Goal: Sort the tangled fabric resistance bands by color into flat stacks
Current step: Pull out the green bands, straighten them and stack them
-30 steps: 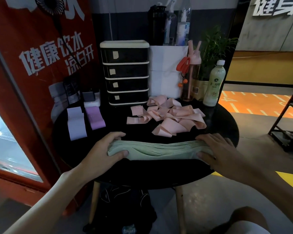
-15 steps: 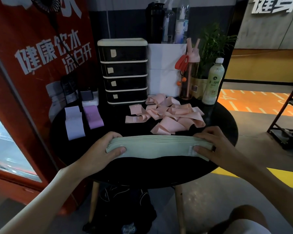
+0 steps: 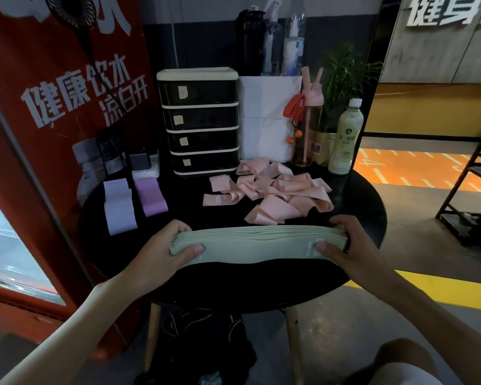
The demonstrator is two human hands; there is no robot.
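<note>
A flat stack of pale green bands (image 3: 256, 244) lies across the front of the round black table (image 3: 233, 284). My left hand (image 3: 161, 254) grips its left end, thumb on top. At the other end my right hand (image 3: 345, 245) does the same, thumb pressing near a white label. Behind the stack sits a tangled heap of pink bands (image 3: 272, 193). At the left lie a light lavender stack (image 3: 118, 205) and a darker purple stack (image 3: 150, 195), both flat.
A black drawer unit (image 3: 200, 120) stands at the back of the table, with a white box (image 3: 267, 118), a pink-lidded bottle (image 3: 307, 120), a potted plant (image 3: 342, 87) and a green drink bottle (image 3: 345, 137) to its right. A red vending machine (image 3: 39, 134) stands left. A dark bag (image 3: 200, 348) lies under the table.
The green stack went from sagging and wavy to straight and even. My right hand shifted from resting over its end to pinching it, and both hands drew the stack taut.
</note>
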